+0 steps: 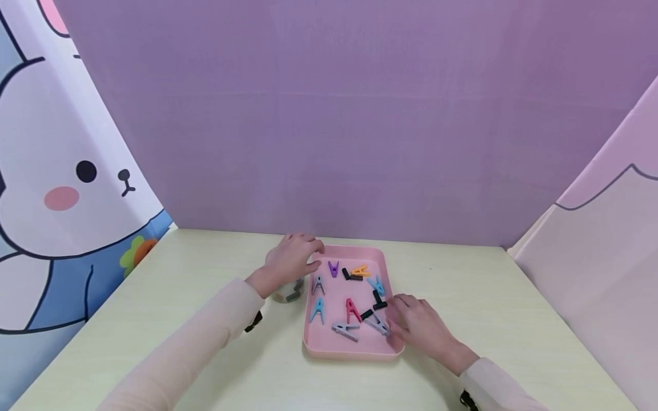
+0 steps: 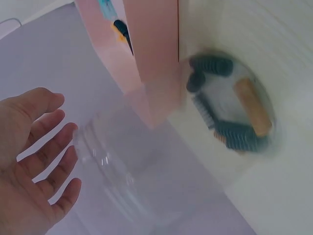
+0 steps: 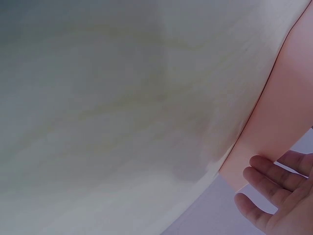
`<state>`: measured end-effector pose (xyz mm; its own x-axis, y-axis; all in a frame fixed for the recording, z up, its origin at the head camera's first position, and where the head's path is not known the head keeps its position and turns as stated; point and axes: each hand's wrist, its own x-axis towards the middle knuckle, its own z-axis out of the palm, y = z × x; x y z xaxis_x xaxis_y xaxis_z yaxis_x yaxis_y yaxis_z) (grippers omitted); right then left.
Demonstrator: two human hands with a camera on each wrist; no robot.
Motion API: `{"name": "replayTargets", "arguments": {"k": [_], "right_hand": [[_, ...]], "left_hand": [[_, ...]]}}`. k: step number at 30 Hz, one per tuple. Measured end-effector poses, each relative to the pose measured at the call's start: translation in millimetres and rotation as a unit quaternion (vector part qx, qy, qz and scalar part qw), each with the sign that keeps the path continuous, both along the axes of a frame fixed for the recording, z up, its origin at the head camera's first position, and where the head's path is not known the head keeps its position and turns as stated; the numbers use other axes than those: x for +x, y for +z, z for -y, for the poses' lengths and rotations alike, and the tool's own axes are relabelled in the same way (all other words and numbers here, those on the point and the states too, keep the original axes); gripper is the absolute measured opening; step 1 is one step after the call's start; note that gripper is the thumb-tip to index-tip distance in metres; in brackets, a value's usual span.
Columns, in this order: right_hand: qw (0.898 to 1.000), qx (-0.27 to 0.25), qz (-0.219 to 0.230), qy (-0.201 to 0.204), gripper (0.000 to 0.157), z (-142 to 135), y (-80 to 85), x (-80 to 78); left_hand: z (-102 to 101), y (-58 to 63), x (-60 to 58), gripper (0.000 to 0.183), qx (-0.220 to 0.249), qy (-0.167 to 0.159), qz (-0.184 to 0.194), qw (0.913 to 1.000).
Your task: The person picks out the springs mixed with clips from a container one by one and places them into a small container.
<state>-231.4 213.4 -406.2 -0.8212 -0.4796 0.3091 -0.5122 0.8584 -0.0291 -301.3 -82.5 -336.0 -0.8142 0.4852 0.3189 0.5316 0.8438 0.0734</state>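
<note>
My left hand (image 1: 293,260) hovers over a clear jar (image 1: 280,297) left of the pink tray (image 1: 354,355). In the left wrist view its loosely bent fingers are by the jar's mouth, with nothing gripped; whether a fingertip touches the rim I cannot tell. Dark ridged cylinders (image 2: 237,137) and a tan cylinder (image 2: 253,106) lie at the jar's bottom. My right hand (image 1: 418,325) is at the tray's right side, relaxed fingers against or close to its wall. Inside the tray are a red clip (image 1: 352,310), a purple clip (image 1: 333,269), an orange clip (image 1: 361,271) and short black pieces (image 1: 379,300).
Also in the tray are light blue clips (image 1: 317,310) and grey clips (image 1: 345,330). The pale wooden table (image 1: 493,342) ends at a purple backdrop (image 1: 360,142). Printed cartoon sheets stand at the left (image 1: 67,217) and right.
</note>
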Motion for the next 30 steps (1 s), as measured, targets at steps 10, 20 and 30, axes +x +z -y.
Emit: {"name": "replayTargets", "arguments": {"k": [10,20,30], "right_hand": [[1.0,-0.001,-0.009,0.003,0.042,-0.3,-0.5,0.3],[1.0,-0.001,-0.002,-0.001,0.041,-0.4,-0.8,-0.4],[1.0,0.0,0.015,-0.008,0.042,-0.7,0.1,-0.5]], "left_hand": [[-30.2,-16.9,-4.7,0.02,-0.047,-0.016,0.014,0.9987],[-48.3,-33.9,-11.6,0.025,-0.073,-0.011,0.045,0.9962],[-60.2,-53.0,-24.7,0.021,-0.09,0.012,0.025,0.9956]]}}
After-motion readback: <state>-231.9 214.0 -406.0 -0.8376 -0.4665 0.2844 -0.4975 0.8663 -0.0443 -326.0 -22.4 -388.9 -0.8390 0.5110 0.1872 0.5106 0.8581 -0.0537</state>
